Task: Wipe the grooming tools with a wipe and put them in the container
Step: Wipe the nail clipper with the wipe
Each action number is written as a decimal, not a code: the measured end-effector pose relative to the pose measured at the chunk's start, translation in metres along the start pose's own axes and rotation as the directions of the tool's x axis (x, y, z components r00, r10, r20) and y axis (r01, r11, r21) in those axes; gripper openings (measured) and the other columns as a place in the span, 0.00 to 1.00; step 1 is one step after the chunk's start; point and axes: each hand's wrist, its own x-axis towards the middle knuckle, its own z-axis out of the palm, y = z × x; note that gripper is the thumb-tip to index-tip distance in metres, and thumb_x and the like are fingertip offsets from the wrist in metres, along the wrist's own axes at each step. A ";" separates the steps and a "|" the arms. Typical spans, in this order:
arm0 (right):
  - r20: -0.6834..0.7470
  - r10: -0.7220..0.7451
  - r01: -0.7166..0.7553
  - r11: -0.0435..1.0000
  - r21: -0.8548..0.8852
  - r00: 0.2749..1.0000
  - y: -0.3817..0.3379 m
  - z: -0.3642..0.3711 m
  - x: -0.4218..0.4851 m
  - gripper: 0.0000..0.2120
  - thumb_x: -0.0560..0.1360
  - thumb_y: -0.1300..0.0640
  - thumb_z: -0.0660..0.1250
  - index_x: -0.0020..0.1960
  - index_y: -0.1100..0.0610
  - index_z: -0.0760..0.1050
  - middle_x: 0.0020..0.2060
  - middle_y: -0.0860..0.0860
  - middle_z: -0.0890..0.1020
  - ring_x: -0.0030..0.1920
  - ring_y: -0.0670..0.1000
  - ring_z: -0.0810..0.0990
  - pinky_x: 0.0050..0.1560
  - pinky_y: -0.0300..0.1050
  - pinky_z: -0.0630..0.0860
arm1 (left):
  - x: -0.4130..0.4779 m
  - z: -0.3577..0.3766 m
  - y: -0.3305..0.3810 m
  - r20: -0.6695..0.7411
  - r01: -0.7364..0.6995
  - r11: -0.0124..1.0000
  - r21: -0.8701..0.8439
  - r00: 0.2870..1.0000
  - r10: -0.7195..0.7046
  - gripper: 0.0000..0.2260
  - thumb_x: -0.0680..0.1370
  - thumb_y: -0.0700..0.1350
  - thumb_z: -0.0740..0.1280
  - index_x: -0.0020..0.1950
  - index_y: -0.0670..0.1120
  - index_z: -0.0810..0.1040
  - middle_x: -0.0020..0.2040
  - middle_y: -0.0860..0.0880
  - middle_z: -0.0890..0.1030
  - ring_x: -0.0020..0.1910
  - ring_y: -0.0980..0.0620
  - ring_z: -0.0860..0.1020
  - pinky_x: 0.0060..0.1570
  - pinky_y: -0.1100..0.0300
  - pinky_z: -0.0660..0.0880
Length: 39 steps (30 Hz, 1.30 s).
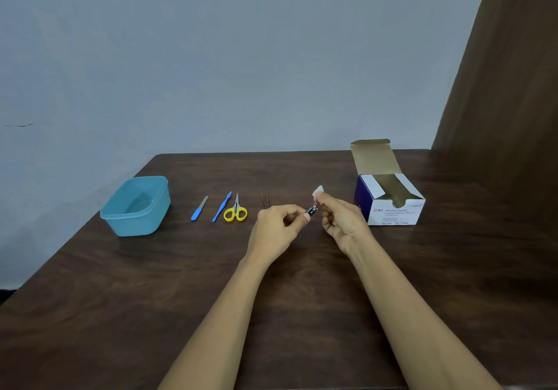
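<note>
Steel nail clipper point(312, 209) held above the wooden table point(151, 299), between your hands. Left hand point(277, 226): fingers curled, thumb and forefinger pinching the clipper's near end. Right hand point(341, 223): fingertips pinching a white wipe point(318, 191) just at its far end. Draw the wipe along the whole length; roll the clipper to reach both faces and the cutting edge. Blue container point(136, 208) waits well left, beyond tweezers point(264, 200), yellow scissors point(235, 212), cuticle pusher point(222, 207) and nail file point(199, 209).

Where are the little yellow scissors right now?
In the head view the yellow scissors lie on the table left of centre, beside a thin blue tool, with the tweezers to their right.
</note>
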 end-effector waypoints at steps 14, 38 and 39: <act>0.142 0.047 -0.032 0.994 -0.101 0.989 0.001 -0.001 0.000 0.04 0.71 0.63 0.73 0.46 0.59 0.82 0.35 0.49 0.81 0.34 0.43 0.73 0.37 0.34 0.71 | 0.000 0.000 -0.002 -0.063 0.024 0.999 -0.029 0.998 -0.026 0.06 0.76 0.52 0.67 0.44 0.53 0.84 0.32 0.53 0.80 0.34 0.56 0.78 0.38 0.54 0.78; 0.112 -0.357 0.363 0.784 -0.503 0.927 0.008 -0.001 -0.005 0.05 0.69 0.57 0.76 0.45 0.52 0.84 0.39 0.42 0.84 0.41 0.37 0.80 0.38 0.29 0.69 | -0.001 -0.001 0.000 -0.109 0.032 0.999 -0.019 0.993 -0.034 0.07 0.76 0.49 0.69 0.42 0.49 0.84 0.30 0.55 0.79 0.31 0.59 0.77 0.35 0.63 0.73; 0.107 -0.350 0.355 0.790 -0.500 0.930 0.008 -0.001 -0.004 0.05 0.68 0.57 0.76 0.44 0.53 0.84 0.39 0.43 0.84 0.42 0.39 0.81 0.39 0.31 0.70 | -0.001 -0.001 0.000 -0.110 0.027 1.000 -0.012 0.994 -0.028 0.07 0.76 0.49 0.69 0.42 0.49 0.84 0.30 0.55 0.79 0.32 0.59 0.77 0.35 0.63 0.73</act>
